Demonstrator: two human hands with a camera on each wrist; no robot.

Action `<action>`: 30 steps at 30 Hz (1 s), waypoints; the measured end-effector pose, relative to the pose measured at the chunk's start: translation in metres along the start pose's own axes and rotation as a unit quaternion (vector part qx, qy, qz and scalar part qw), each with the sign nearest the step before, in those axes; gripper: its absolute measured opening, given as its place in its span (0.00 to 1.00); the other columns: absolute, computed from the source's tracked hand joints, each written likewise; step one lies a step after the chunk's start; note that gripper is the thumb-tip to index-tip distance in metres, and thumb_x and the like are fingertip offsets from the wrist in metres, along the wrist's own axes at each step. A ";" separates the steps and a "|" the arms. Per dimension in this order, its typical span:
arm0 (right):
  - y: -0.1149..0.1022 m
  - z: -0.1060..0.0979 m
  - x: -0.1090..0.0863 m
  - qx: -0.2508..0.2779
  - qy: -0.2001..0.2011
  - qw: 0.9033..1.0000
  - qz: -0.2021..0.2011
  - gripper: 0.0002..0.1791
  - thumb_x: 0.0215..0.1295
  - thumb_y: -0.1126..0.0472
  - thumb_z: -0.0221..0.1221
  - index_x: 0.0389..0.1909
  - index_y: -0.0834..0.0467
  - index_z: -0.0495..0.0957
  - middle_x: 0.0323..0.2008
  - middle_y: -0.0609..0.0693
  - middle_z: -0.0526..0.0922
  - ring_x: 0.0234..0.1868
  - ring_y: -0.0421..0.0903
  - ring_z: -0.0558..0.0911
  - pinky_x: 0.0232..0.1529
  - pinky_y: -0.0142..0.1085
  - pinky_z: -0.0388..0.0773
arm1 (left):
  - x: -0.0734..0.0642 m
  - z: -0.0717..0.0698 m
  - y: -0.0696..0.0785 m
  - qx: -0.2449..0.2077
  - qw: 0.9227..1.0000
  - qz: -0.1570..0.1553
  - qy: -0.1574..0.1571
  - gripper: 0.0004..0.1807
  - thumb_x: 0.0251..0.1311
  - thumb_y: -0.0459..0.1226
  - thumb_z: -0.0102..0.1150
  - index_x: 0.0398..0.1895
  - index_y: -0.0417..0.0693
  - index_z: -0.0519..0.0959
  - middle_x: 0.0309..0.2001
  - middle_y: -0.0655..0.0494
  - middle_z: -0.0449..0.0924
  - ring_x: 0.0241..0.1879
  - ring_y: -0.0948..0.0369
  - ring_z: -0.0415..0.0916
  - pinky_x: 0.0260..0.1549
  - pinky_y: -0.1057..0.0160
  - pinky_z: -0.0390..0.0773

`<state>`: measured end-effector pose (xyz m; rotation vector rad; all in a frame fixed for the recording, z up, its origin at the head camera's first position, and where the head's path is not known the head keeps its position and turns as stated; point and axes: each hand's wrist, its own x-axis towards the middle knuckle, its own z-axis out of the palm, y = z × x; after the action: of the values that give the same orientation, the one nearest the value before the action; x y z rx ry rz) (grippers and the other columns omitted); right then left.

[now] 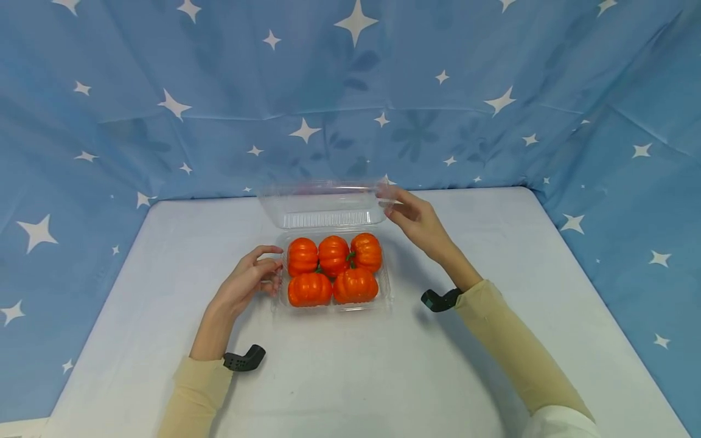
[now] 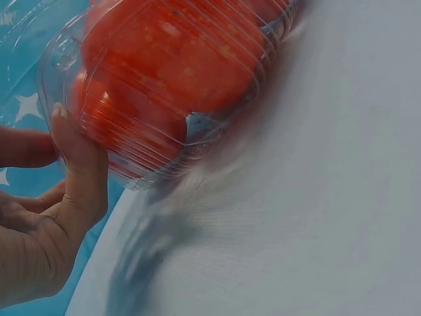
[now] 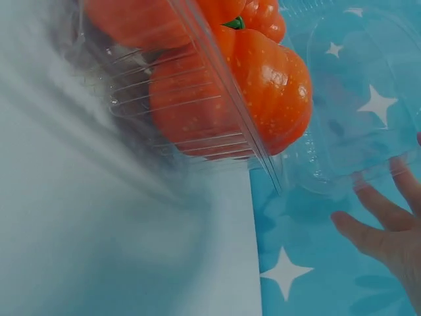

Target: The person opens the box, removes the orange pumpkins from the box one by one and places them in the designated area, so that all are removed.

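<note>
A clear plastic clamshell container (image 1: 387, 286) lies on the table with its hinged lid (image 1: 328, 218) raised at the back. Several small orange pumpkins (image 1: 356, 286) with ribbed sides fill its base in two rows, and a green stem shows on one. At the container's left side, my left hand (image 1: 249, 280) pinches the rim between thumb and finger, as the left wrist view shows. My right hand (image 1: 418, 224) holds the right end of the lid, its fingers (image 3: 378, 207) spread along the clear edge. Part of that hand lies outside the right wrist view.
A white-covered table (image 1: 339, 377) extends around the container. Behind it and along both sides hangs a blue curtain (image 1: 219, 79) with white stars. Black wrist devices (image 1: 245, 359) are worn on both arms.
</note>
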<state>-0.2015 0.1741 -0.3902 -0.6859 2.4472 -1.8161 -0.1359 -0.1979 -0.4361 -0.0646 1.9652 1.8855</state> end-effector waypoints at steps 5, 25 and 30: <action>0.005 0.002 0.006 0.021 -0.002 1.000 0.003 0.30 0.77 0.65 0.55 0.77 0.50 0.65 0.68 0.58 0.76 0.67 0.57 0.78 0.66 0.43 0.76 | 0.000 0.000 0.000 0.001 1.000 -0.001 -0.001 0.24 0.76 0.35 0.49 0.70 0.35 0.60 0.33 0.51 0.76 0.23 0.62 0.73 0.23 0.65 0.79; 0.025 0.011 0.019 0.087 0.001 0.995 0.057 0.29 0.78 0.64 0.54 0.77 0.59 0.62 0.64 0.64 0.76 0.64 0.62 0.78 0.60 0.44 0.80 | -0.003 -0.005 0.003 0.013 1.000 -0.010 -0.021 0.22 0.74 0.32 0.45 0.66 0.32 0.60 0.28 0.54 0.76 0.24 0.61 0.72 0.24 0.63 0.81; 0.025 0.011 0.021 0.114 -0.006 0.991 0.067 0.29 0.79 0.66 0.52 0.78 0.58 0.61 0.64 0.64 0.75 0.64 0.69 0.76 0.57 0.49 0.82 | -0.004 -0.006 0.002 0.015 1.000 -0.013 -0.017 0.20 0.73 0.32 0.45 0.64 0.33 0.61 0.27 0.53 0.75 0.24 0.61 0.72 0.24 0.64 0.80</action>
<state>-0.2259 0.1619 -0.4114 -0.5032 2.1705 -1.9883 -0.1350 -0.2042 -0.4328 -0.0501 1.9612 1.8273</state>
